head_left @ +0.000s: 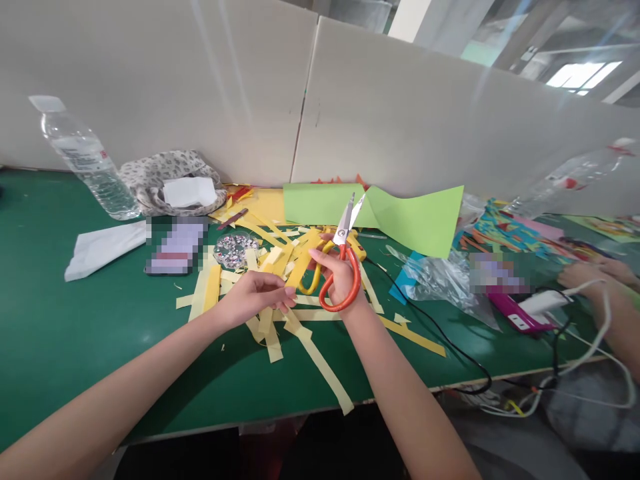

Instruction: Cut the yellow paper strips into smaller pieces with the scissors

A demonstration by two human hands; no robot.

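Observation:
My left hand pinches the lower end of a yellow paper strip between thumb and fingers. Orange-handled scissors rest in my right hand, blades pointing up and slightly parted. The fingers of that hand also touch the upper part of the strip. Beneath and behind both hands lies a pile of pale yellow strips. A yellow-handled tool shows just behind my right hand, partly hidden by it. Green paper sheets stand behind the pile, near the panel.
At left are a water bottle, a patterned pouch, a phone and a white paper. A plastic bag, black cable and magenta tool lie right, near another person's hands.

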